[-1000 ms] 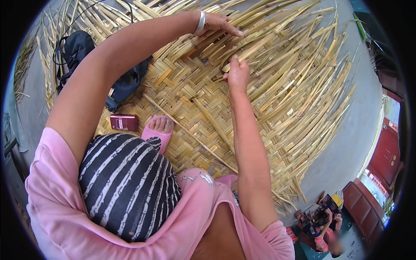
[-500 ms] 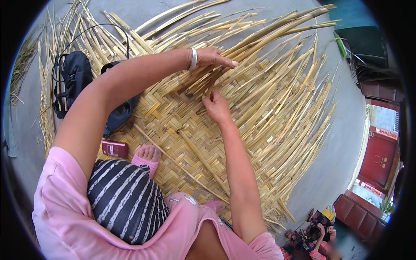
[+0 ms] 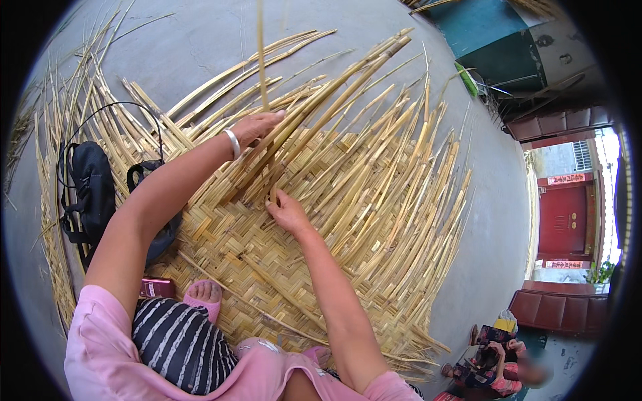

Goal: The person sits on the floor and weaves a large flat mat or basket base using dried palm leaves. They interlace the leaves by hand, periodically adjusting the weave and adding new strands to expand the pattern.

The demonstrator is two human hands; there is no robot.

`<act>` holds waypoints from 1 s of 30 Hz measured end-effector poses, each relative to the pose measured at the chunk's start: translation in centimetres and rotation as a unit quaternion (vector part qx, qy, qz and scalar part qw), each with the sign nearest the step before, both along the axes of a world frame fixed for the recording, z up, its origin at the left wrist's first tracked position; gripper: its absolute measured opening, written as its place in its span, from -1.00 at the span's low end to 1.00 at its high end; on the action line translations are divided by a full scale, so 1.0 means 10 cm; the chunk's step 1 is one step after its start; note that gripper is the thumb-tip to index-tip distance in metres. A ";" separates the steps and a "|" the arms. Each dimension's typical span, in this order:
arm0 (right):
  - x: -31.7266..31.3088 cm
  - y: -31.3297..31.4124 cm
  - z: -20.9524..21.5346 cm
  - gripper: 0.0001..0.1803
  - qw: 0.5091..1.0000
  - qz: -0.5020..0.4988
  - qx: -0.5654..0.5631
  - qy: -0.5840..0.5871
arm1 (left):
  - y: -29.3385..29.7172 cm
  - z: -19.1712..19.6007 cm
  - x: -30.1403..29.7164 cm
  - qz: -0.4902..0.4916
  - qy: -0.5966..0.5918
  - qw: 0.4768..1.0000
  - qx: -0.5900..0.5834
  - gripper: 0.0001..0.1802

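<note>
A herringbone mat (image 3: 231, 244) of split cane lies in front of me, with long loose strips (image 3: 381, 220) fanning from its far and right edges. My left hand (image 3: 256, 129), a silver bangle on its wrist, is closed around a strip (image 3: 261, 60) that stands up from its fingers. Right beside that hand, a raised bundle of strips (image 3: 321, 103) slants toward the far right. Lower and nearer, my right hand (image 3: 289, 212) pinches a strip at the bundle's base, where it meets the woven part. Its fingertips are partly hidden among the strips.
A black bag (image 3: 93, 190) with a thin looped cord lies on the strips at left, near a dark red box (image 3: 157, 288). My foot in a pink slipper (image 3: 204, 297) rests on the mat. At lower right sits another person (image 3: 498, 364), near a brown sofa (image 3: 558, 313).
My left hand has come off the top of the bundle and now has one strip raised upright. The right hand stays at the bundle's base. The whole view has shifted.
</note>
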State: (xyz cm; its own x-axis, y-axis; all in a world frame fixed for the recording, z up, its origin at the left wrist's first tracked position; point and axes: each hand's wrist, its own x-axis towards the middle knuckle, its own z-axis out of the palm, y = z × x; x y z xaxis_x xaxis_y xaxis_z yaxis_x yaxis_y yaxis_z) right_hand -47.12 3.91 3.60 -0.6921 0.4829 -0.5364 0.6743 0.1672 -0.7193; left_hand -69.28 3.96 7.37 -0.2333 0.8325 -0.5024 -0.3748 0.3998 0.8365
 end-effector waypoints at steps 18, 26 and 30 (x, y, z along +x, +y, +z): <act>0.04 -0.66 -0.13 -0.41 0.930 0.142 0.323 -0.101 | -1.15 -1.26 -0.43 0.156 0.382 0.910 0.035 -0.73; 0.05 -0.73 -0.32 -0.40 0.841 0.282 0.432 -0.161 | -1.24 -1.12 -0.55 0.267 0.040 0.962 0.028 -0.85; 0.08 -0.57 -0.11 -0.44 0.860 0.284 0.398 -0.145 | -1.21 -0.86 -0.55 0.332 -0.067 0.941 0.018 -0.82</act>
